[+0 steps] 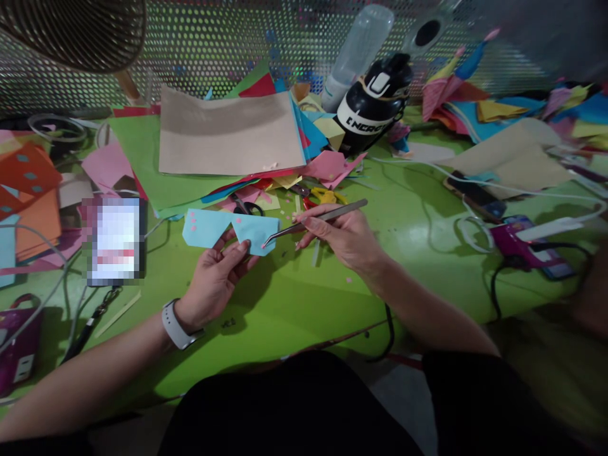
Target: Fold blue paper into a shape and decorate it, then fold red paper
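Observation:
My left hand (213,285) pinches a light blue folded paper piece (204,229) at its lower middle, thumb on the front. Small pink dots show at the paper's left end and near its centre notch. Metal tweezers (332,212) are in my right hand (344,237), held between thumb and fingers. Their bent tip touches a small pink piece (265,245) on the lower right of the blue paper. Whether the tip grips that piece is too small to tell.
Behind my hands lie scissors (247,206), paper scraps and a stack of sheets (228,133). A black bottle (370,104) stands at the back. A phone (116,240) lies left; cables and a pink power strip (517,247) lie right.

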A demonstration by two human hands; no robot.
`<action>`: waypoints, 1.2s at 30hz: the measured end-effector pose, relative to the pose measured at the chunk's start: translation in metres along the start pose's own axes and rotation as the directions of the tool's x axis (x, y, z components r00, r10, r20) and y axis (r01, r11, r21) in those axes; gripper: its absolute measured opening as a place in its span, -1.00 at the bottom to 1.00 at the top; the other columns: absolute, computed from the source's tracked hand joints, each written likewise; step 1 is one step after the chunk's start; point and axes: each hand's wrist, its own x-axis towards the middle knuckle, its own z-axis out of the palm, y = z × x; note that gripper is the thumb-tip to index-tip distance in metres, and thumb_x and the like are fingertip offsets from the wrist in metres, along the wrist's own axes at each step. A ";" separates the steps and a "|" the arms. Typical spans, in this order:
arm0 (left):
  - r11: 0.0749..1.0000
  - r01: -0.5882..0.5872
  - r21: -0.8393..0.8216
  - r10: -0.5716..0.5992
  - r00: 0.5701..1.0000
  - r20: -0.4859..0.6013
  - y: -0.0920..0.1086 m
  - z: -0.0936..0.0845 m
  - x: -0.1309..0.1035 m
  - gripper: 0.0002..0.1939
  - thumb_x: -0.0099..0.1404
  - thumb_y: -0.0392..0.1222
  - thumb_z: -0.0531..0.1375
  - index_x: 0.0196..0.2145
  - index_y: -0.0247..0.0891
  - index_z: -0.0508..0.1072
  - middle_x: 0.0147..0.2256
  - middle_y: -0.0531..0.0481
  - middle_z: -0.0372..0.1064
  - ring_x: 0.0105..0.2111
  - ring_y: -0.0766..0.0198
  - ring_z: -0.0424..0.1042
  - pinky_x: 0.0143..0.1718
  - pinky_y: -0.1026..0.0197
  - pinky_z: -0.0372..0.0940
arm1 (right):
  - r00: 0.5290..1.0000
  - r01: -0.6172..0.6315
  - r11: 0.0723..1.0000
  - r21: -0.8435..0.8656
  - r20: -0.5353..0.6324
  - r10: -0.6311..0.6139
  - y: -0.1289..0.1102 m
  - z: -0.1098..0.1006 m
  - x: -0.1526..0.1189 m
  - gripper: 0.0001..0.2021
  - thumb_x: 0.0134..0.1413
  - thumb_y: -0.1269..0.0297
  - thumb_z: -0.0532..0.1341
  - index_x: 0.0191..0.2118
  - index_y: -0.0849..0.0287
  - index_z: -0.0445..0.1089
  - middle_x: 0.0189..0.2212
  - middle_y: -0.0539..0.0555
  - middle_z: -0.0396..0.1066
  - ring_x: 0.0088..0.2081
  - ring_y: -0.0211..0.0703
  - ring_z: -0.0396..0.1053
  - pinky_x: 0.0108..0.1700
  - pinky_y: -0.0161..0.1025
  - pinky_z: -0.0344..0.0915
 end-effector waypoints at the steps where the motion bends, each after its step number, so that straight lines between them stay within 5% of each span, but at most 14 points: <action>1: 1.000 -0.002 0.002 0.002 1.000 -0.002 0.000 0.000 0.000 -0.61 0.09 -0.36 0.44 -0.13 -0.22 0.46 -0.33 0.11 0.57 -0.31 0.36 0.58 -0.22 0.34 0.52 | 1.000 -0.002 1.000 -0.004 -0.006 0.002 0.001 0.000 0.000 -0.78 0.04 0.12 0.41 -0.27 0.16 0.57 -0.36 0.03 0.60 -0.54 -0.27 0.52 -0.40 -0.27 0.58; 36: 0.974 0.004 0.227 -0.014 0.999 0.041 -0.013 0.005 -0.009 -0.58 0.05 -0.15 0.48 -0.12 -0.21 0.53 -0.21 0.05 0.58 -0.24 0.30 0.58 -0.16 0.23 0.52 | 0.992 0.061 0.998 0.019 -0.110 -0.059 -0.005 0.017 -0.004 -0.78 0.07 0.08 0.39 -0.28 0.13 0.53 -0.42 -0.01 0.55 -0.46 -0.19 0.56 -0.35 -0.22 0.58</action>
